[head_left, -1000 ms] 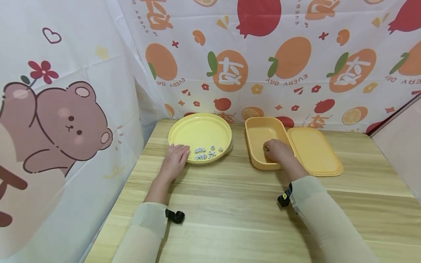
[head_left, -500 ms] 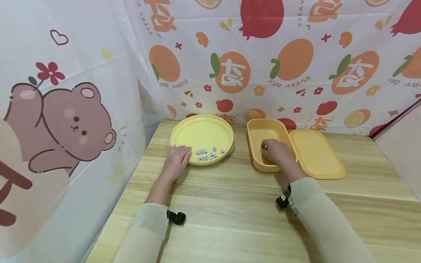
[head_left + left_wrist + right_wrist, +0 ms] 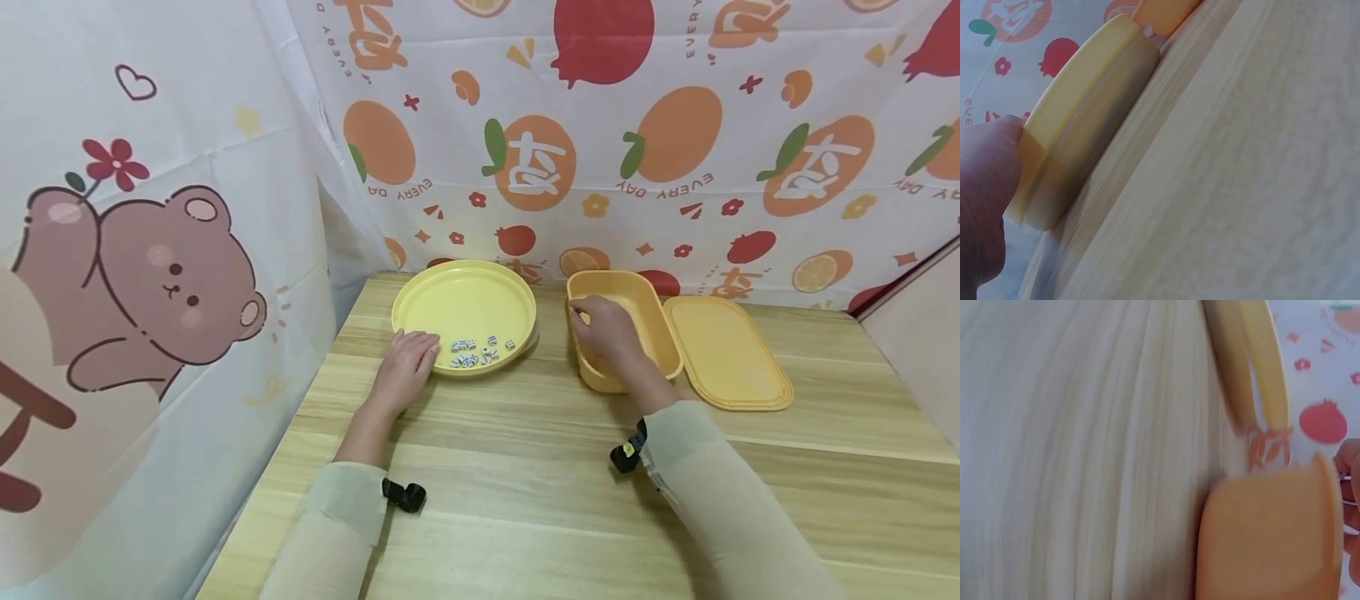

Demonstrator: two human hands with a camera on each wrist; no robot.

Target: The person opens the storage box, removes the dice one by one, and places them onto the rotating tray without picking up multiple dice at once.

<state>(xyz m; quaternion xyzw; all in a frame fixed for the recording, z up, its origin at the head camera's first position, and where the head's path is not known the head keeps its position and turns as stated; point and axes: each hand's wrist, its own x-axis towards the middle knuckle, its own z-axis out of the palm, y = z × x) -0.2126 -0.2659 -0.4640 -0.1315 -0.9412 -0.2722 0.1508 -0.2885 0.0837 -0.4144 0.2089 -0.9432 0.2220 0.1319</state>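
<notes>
My left hand (image 3: 406, 367) holds the near-left rim of a round yellow tray (image 3: 465, 292); in the left wrist view the thumb side of the hand (image 3: 988, 169) lies against the tray's edge (image 3: 1063, 94). Several small white dice (image 3: 467, 360) with dark pips lie in the tray's near part. Over the left wall of a rectangular orange box (image 3: 660, 337) is my right hand (image 3: 609, 332), thumb and fingers pinched together. A small pale bit, apparently a die (image 3: 1343, 477), shows at its fingertips in the right wrist view. Much of the box's inside is hidden behind this hand.
A flat orange lid (image 3: 729, 354) lies on the wooden table (image 3: 517, 500) against the box's right side. Behind the tray and box hangs a fruit-print curtain (image 3: 600, 142). A bear-print curtain (image 3: 172, 275) hangs along the left edge.
My right hand has risen from inside the orange box and shifted left to its left wall. The left hand stays at the tray; the head view has shifted slightly.
</notes>
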